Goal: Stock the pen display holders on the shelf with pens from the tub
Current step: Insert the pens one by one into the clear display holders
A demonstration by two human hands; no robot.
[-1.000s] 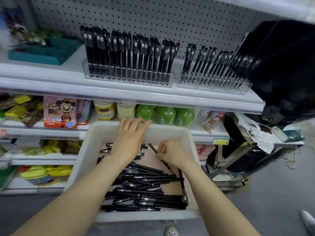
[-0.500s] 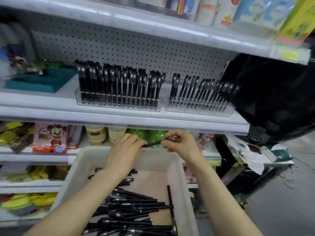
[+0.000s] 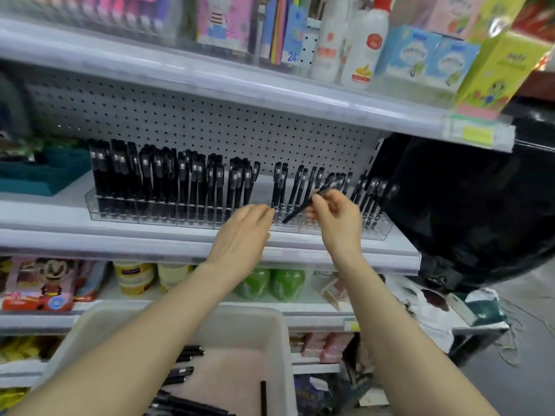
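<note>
Centre right: right hand [image 3: 336,217], fingers pinched on slim black plastic pen [image 3: 304,205], tilted, lower tip at clear plastic display holder [image 3: 381,233] on white shelf [image 3: 120,244]. Centre: left hand [image 3: 243,232], fingers loose, holding nothing, fingertips at holder front. Bottom centre: white plastic tub [image 3: 282,331], more black pens [image 3: 180,372] inside.

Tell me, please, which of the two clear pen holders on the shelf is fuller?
The left holder: its pens stand tightly packed, while the right holder shows open gaps.
</note>
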